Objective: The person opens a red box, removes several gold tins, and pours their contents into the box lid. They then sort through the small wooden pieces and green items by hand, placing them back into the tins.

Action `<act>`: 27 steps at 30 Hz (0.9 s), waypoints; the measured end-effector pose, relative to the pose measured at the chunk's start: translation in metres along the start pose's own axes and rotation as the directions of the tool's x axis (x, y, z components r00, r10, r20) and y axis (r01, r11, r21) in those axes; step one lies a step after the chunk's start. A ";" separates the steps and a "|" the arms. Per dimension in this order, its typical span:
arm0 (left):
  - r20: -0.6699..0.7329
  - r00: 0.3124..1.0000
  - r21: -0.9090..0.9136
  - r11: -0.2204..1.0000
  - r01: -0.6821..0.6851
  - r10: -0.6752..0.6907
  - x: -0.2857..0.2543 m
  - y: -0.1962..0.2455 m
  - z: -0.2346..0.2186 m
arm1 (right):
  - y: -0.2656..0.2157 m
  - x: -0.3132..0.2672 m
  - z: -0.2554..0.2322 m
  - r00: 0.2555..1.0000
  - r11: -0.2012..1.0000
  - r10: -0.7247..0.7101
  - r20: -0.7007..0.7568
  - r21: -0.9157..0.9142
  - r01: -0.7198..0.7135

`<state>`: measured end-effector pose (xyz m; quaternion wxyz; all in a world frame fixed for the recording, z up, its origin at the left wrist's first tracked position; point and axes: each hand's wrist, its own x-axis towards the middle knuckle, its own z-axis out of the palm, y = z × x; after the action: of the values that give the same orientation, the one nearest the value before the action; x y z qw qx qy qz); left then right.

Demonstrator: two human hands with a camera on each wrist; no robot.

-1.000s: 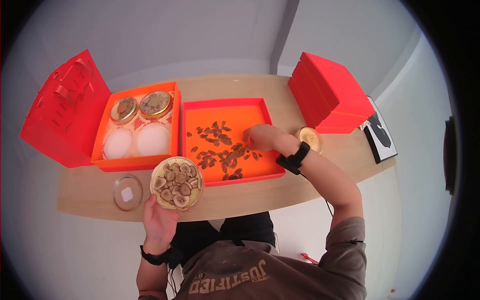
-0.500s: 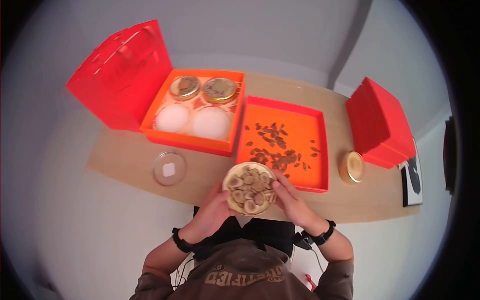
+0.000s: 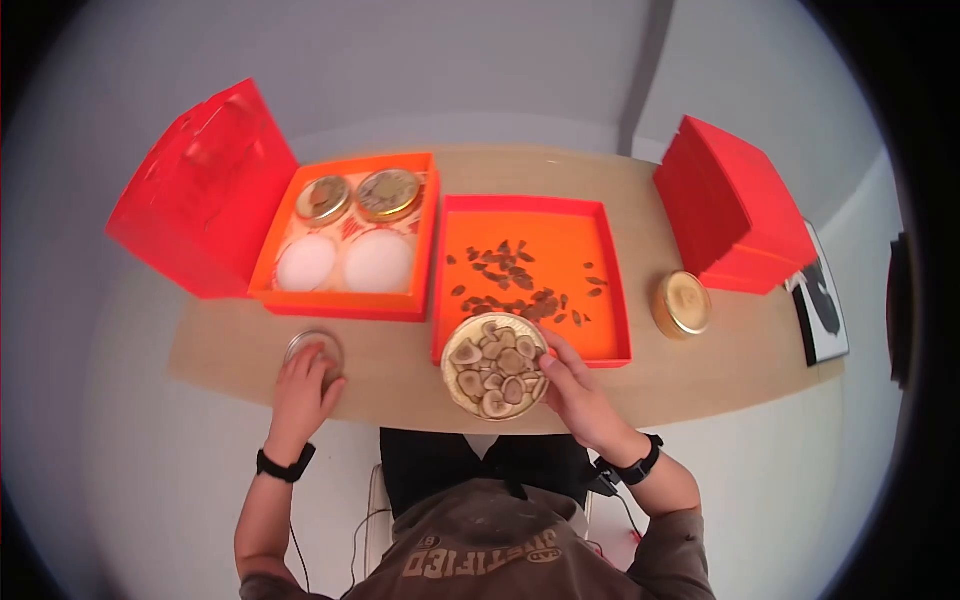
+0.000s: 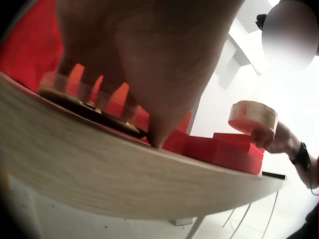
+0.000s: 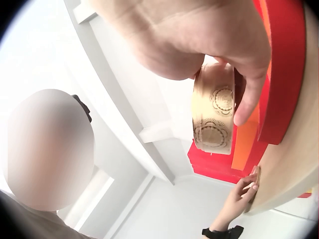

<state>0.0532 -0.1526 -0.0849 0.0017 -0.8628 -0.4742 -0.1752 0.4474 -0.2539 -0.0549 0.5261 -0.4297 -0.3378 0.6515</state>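
Observation:
In the head view my right hand [image 3: 585, 400] grips a round tin [image 3: 495, 367] of sliced dried pieces by its right side, above the near edge of the orange tray [image 3: 615, 300]. The right wrist view shows the tin's gold patterned side [image 5: 214, 114] between thumb and fingers. At the left, my left hand [image 3: 305, 390] reaches over a round clear lid [image 3: 318, 345] lying on the table. In the left wrist view, the fingers of my left hand [image 4: 124, 64] come down around the gold-rimmed lid [image 4: 94, 113], touching its edge.
Dark dried pieces [image 3: 505, 268] lie scattered in the tray. An open box [image 3: 425, 240] at left holds two lidded jars and two white round items. A gold-rimmed jar [image 3: 683, 304] and red boxes [image 3: 735, 205] stand at right; a red bag [image 3: 210, 190] stands far left.
My right hand came from the tray to the tin and now holds it alone. My left hand let go of the tin and moved left to the lid. The head view has shifted.

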 end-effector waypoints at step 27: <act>0.301 0.907 -0.930 0.120 0.348 -0.295 0.112 0.165 0.004 | 0.012 0.012 0.028 0.992 0.990 -0.121 -0.043 0.067 0.124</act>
<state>0.2437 -0.1512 -0.0277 -0.5877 -0.5484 -0.4304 -0.4107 0.4160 -0.2447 -0.0568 0.5862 -0.4020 -0.3304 0.6210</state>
